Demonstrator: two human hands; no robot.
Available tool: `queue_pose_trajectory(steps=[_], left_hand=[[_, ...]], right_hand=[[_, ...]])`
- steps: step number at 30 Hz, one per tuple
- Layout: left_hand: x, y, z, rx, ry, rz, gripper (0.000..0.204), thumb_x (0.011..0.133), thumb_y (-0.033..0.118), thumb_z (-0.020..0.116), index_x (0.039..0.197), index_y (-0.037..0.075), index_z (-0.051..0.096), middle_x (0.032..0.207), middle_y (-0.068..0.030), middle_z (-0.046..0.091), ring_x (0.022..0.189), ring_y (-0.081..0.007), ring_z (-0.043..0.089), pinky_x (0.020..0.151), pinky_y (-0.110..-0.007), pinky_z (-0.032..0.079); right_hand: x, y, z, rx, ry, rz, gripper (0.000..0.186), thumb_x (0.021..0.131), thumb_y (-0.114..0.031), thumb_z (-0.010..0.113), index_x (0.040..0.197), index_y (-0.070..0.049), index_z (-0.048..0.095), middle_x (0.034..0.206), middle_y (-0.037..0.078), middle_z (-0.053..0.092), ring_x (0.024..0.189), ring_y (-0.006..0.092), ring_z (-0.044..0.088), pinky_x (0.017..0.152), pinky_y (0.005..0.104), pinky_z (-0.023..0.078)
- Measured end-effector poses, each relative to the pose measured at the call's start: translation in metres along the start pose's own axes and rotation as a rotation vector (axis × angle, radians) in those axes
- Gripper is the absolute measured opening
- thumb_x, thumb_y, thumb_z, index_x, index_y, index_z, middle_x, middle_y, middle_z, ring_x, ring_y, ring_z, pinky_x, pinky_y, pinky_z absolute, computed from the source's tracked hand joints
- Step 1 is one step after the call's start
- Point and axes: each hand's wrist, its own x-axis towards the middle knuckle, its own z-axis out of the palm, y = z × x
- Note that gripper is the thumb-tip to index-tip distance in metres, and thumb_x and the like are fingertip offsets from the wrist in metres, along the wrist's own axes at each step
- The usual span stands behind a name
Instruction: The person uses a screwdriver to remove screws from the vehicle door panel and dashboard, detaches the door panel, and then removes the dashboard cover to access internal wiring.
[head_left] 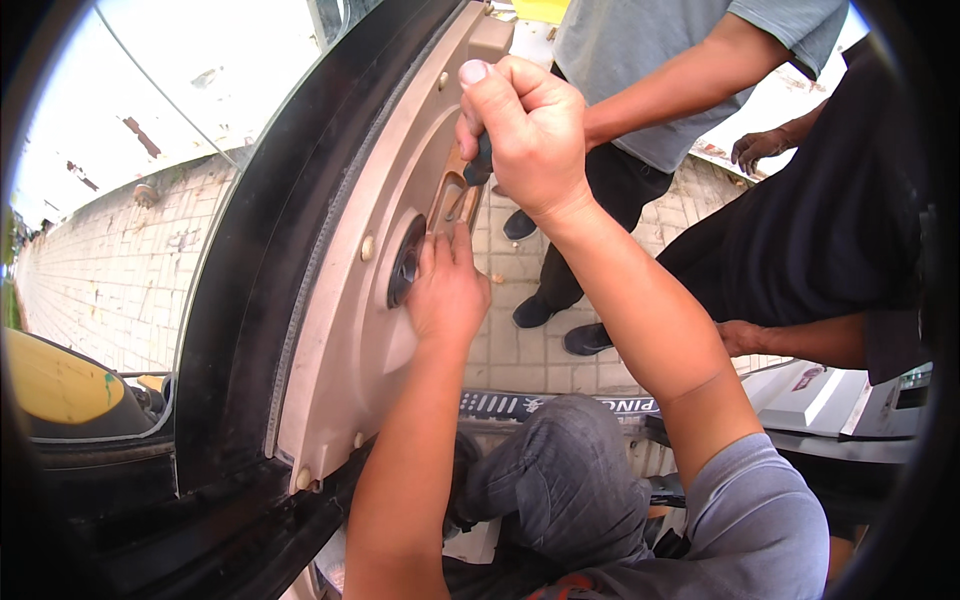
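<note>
A beige door panel point(345, 330) with several light round clips stands along the left, inside a black door frame point(245, 240). My right hand point(525, 125) is raised near the panel's upper part, closed in a fist around a dark-handled screwdriver point(480, 163). Its handle shows below the fist, above an oblong recess point(452, 200) in the panel. Against the panel just below this recess rests my left hand point(450, 285), fingers stretched toward the recess and the fingertips partly hidden. Beside those fingers is a round black part point(402, 262) set into the panel.
A person in a grey shirt point(640, 80) stands close across from me, one arm reaching behind my right hand. Another person in dark clothes point(800, 230) is at the right. My bent knee point(570, 460) is below, near a dark printed sill strip point(500, 404). Paving point(515, 350) lies outside.
</note>
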Motion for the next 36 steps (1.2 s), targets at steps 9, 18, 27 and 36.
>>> queue_pose_trajectory(steps=[9, 18, 27, 36], left_hand=[[0.002, 0.001, -0.001, -0.009, -0.020, -0.017, 0.062, 0.077, 0.018, 0.063, 0.136, 0.004, 0.048, 0.128, -0.0149, 0.058, 0.128, -0.0343, 0.047, 0.100, -0.043, 0.046], [0.001, -0.001, -0.002, -0.042, 0.020, -0.002, 0.061, 0.077, 0.018, 0.064, 0.134, 0.003, 0.048, 0.125, -0.0158, 0.059, 0.127, -0.0352, 0.048, 0.100, -0.043, 0.046], [0.002, -0.001, 0.000, -0.022, 0.021, -0.010, 0.062, 0.076, 0.017, 0.064, 0.134, 0.003, 0.048, 0.125, -0.0159, 0.059, 0.126, -0.0355, 0.049, 0.100, -0.043, 0.046], [0.004, 0.001, -0.006, -0.067, -0.029, -0.041, 0.063, 0.077, 0.018, 0.064, 0.136, 0.004, 0.048, 0.126, -0.0160, 0.058, 0.128, -0.0353, 0.047, 0.101, -0.043, 0.046]], right_hand=[[0.000, -0.001, -0.002, 0.005, -0.043, 0.021, 0.036, 0.097, -0.021, 0.062, 0.067, -0.007, 0.051, 0.057, 0.000, 0.058, 0.052, 0.0046, 0.054, 0.048, 0.0208, 0.042], [-0.003, 0.003, -0.002, 0.006, -0.030, 0.010, 0.036, 0.097, -0.022, 0.062, 0.067, -0.006, 0.051, 0.056, 0.001, 0.058, 0.052, 0.0050, 0.053, 0.048, 0.0214, 0.042], [-0.013, 0.000, 0.001, 0.014, -0.042, 0.003, 0.035, 0.097, -0.020, 0.062, 0.067, -0.006, 0.051, 0.057, 0.000, 0.058, 0.052, 0.0044, 0.053, 0.048, 0.0212, 0.041], [-0.014, -0.001, 0.003, 0.011, -0.026, -0.017, 0.035, 0.097, -0.019, 0.062, 0.066, -0.006, 0.050, 0.057, 0.000, 0.058, 0.053, 0.0037, 0.051, 0.048, 0.0213, 0.040]])
